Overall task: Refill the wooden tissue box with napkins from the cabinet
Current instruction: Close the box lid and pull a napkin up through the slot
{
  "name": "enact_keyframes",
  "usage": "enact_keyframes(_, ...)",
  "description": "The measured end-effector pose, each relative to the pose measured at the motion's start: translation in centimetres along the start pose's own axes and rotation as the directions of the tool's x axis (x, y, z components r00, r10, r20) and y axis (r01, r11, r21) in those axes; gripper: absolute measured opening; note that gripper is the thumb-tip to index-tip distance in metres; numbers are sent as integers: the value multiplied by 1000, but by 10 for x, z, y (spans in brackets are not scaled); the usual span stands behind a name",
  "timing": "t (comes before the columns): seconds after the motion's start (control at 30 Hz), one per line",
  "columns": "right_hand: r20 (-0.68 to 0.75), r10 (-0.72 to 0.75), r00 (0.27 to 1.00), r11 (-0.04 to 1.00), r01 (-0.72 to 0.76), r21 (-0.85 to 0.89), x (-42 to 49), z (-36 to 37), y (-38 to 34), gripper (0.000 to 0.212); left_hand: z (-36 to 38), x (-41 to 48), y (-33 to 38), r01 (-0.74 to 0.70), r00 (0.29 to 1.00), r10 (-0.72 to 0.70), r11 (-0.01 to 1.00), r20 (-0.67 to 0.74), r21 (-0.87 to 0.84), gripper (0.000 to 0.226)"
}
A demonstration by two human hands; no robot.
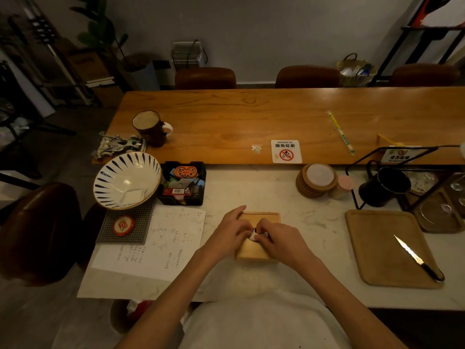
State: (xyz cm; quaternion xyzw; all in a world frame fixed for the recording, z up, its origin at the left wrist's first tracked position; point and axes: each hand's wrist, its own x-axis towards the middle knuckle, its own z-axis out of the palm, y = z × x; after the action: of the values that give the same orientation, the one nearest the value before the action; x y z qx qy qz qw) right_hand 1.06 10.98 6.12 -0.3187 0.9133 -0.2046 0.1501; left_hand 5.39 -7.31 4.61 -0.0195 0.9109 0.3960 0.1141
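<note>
The wooden tissue box (259, 219) stands on the white marble counter right in front of me, its lid on. Both hands rest on top of it, meeting over the slot in the middle. My left hand (232, 231) lies on the box's left half with fingers curled toward the slot. My right hand (276, 239) covers the right half. A bit of white napkin (254, 236) shows between the fingertips of both hands at the slot. The rest of the napkins are hidden inside the box. No cabinet is in view.
A sheet of written paper (161, 243) lies left of the box, with a striped bowl (127, 180) and a black organiser (183, 183) behind it. A wooden tray (377, 248) with a knife (417, 258) sits to the right. Coasters (317, 180) and a black mug (383, 186) stand behind.
</note>
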Motion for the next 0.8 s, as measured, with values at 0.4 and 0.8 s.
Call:
enact_keyframes(0.4, -55, 71, 996, 941, -48, 336, -1, 3, 16, 7, -7, 3, -2, 59, 985, -23, 976, 169, -212, 19)
enact_keyframes(0.8, 29, 96, 995, 896, -99, 433, 7, 4, 44, 21, 7, 8, -3, 86, 996, -94, 939, -7, -333, 8)
